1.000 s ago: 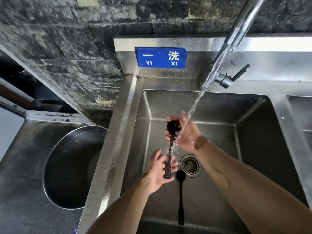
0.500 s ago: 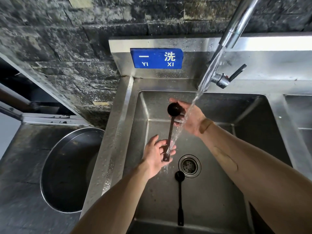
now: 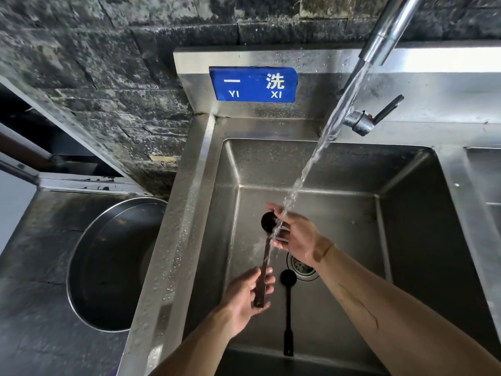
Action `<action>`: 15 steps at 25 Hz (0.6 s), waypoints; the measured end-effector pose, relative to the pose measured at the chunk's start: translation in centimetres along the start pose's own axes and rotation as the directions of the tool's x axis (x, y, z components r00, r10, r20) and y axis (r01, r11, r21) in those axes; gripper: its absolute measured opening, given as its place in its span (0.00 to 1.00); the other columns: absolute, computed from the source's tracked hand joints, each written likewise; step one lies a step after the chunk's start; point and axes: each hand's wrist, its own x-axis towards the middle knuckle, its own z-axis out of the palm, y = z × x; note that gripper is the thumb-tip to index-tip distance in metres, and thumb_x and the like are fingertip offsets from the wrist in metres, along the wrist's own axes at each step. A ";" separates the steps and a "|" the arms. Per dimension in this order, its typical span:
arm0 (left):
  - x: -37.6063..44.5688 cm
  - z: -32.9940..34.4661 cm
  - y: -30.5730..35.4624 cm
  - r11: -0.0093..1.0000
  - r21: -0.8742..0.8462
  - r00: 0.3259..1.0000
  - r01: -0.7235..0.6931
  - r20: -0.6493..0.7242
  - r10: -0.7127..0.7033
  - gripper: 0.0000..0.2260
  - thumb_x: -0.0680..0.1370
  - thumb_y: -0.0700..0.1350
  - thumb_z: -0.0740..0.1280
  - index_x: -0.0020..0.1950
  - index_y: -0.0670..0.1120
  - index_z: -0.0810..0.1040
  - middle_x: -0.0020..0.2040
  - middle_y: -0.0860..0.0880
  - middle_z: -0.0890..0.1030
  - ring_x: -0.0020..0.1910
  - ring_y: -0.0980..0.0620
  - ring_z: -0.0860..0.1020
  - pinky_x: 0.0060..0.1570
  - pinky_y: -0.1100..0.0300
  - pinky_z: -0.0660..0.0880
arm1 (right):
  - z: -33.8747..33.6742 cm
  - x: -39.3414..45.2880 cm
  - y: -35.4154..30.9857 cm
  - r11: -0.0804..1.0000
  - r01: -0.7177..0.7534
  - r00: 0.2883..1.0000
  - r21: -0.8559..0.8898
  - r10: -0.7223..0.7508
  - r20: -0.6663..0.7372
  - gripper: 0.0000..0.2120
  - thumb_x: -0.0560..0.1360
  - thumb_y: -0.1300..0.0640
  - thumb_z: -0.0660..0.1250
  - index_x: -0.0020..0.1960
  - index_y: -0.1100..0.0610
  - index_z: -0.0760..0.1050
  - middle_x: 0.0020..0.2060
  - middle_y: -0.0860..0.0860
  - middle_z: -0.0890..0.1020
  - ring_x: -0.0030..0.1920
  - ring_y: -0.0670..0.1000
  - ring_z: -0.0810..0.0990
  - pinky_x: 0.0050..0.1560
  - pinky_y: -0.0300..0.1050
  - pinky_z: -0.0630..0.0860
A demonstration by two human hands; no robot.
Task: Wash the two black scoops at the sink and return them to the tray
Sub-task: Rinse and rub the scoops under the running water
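We've got one scoop (image 3: 268,223) under the running tap (image 3: 385,36), left hand (image 3: 248,293) gripping its handle, right hand (image 3: 295,232) open behind the bowl. Second scoop (image 3: 288,308) lies on the sink (image 3: 406,213) floor beside the drain (image 3: 302,267). Big steel basin (image 3: 108,264) sits left.

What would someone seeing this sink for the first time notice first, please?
Probably the stream of water slanting from the tap into the sink, striking a black scoop held by both hands, left hand on its handle. Behind, a blue sign stands out; a second scoop lies by the drain.
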 end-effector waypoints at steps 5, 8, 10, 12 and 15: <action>-1.0 -0.9 -2.3 0.999 0.027 0.999 0.026 -0.023 -0.026 0.14 0.79 0.50 0.64 0.57 0.45 0.83 0.46 0.50 0.84 0.47 0.49 0.78 0.51 0.51 0.69 | -0.9 -0.6 2.7 0.997 -0.057 0.998 0.048 0.059 -0.032 0.14 0.79 0.56 0.65 0.63 0.56 0.78 0.55 0.57 0.79 0.47 0.55 0.78 0.45 0.47 0.76; -1.4 -1.4 -3.0 0.995 0.006 0.994 0.099 0.034 -0.099 0.14 0.79 0.49 0.65 0.57 0.45 0.84 0.42 0.51 0.82 0.46 0.50 0.76 0.49 0.51 0.70 | -1.4 -0.9 4.0 0.990 -0.094 0.993 0.104 0.100 -0.054 0.10 0.79 0.59 0.64 0.57 0.56 0.80 0.51 0.58 0.80 0.44 0.56 0.80 0.44 0.48 0.77; -1.5 -1.8 -3.2 0.989 -0.016 0.987 0.148 0.070 -0.147 0.13 0.79 0.49 0.65 0.56 0.45 0.85 0.40 0.51 0.81 0.47 0.50 0.76 0.48 0.50 0.72 | -1.6 -0.9 4.7 0.987 -0.111 0.990 0.120 0.120 -0.070 0.10 0.80 0.60 0.61 0.53 0.55 0.81 0.51 0.59 0.82 0.43 0.56 0.82 0.42 0.48 0.78; -1.5 -1.9 -3.5 0.986 -0.036 0.985 0.160 0.072 -0.157 0.11 0.78 0.47 0.66 0.55 0.44 0.85 0.39 0.51 0.80 0.44 0.51 0.76 0.45 0.51 0.73 | -1.6 -0.9 5.0 0.986 -0.110 0.988 0.126 0.122 -0.090 0.11 0.81 0.60 0.60 0.53 0.55 0.81 0.53 0.60 0.83 0.44 0.56 0.83 0.39 0.47 0.77; -1.4 -1.5 -3.8 0.994 -0.038 0.994 0.106 -0.008 -0.107 0.09 0.74 0.45 0.71 0.52 0.45 0.85 0.38 0.51 0.77 0.41 0.52 0.74 0.38 0.56 0.71 | -1.1 -1.0 5.3 0.994 -0.090 0.991 0.069 0.097 -0.090 0.11 0.80 0.54 0.61 0.58 0.55 0.80 0.52 0.57 0.83 0.42 0.54 0.82 0.38 0.45 0.76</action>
